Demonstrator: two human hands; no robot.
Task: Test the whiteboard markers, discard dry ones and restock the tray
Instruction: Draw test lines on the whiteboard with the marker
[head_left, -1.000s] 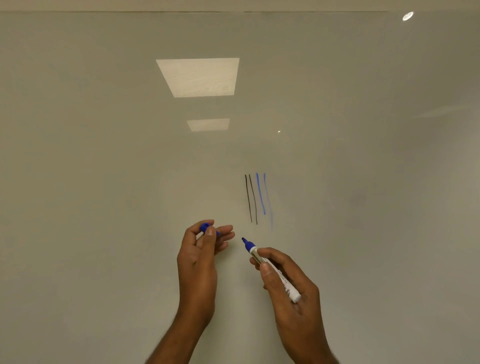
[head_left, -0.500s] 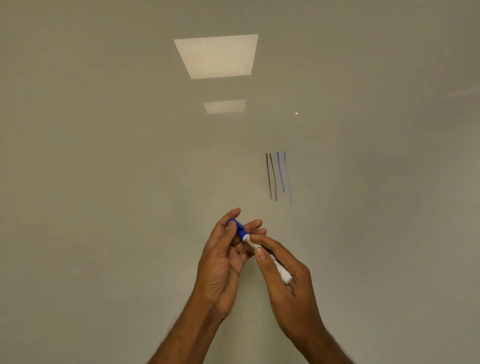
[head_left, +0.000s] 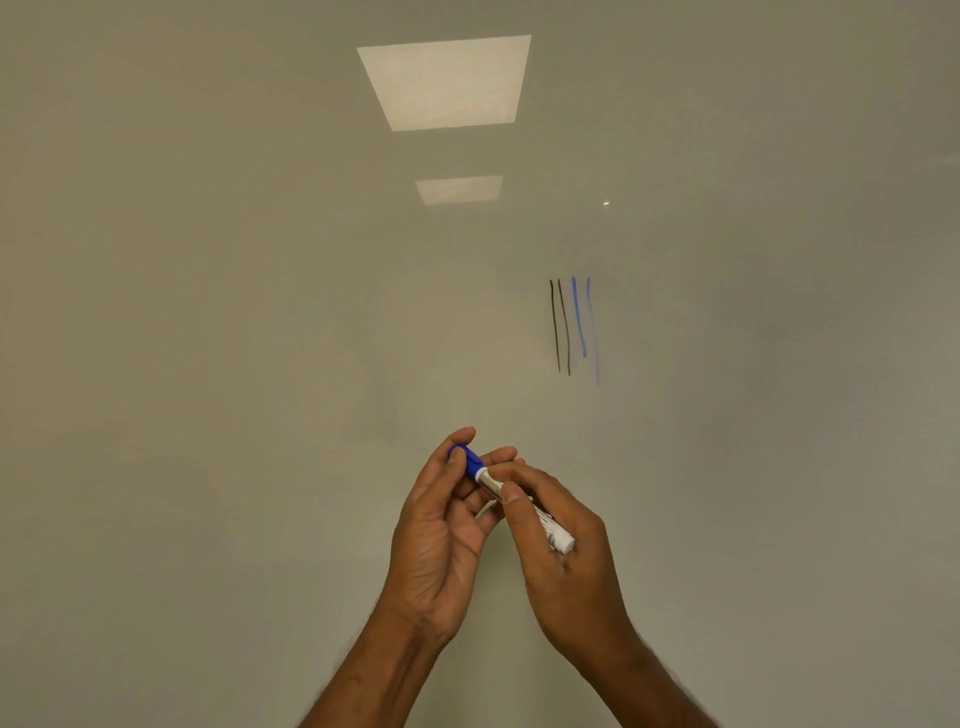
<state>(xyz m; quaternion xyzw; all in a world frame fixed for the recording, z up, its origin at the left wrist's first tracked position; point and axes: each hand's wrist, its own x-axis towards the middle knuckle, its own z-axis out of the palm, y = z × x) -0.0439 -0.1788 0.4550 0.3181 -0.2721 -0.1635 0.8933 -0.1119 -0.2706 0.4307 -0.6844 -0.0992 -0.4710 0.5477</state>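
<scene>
**A:** What is the left hand (head_left: 441, 530) doing?

**B:** Its grip pinches the blue cap (head_left: 467, 458) onto the tip of the marker (head_left: 543, 522), probably to seal the ink after a test.

**A:** And the right hand (head_left: 569, 564)?

**B:** Its grip wraps the barrel, steadying it before the whiteboard (head_left: 208, 364). Up to the right are blue strokes (head_left: 578, 317), one of them faint.

**A:** What differs?

**B:** A second ago cap and tip were apart. Now they meet.
</scene>
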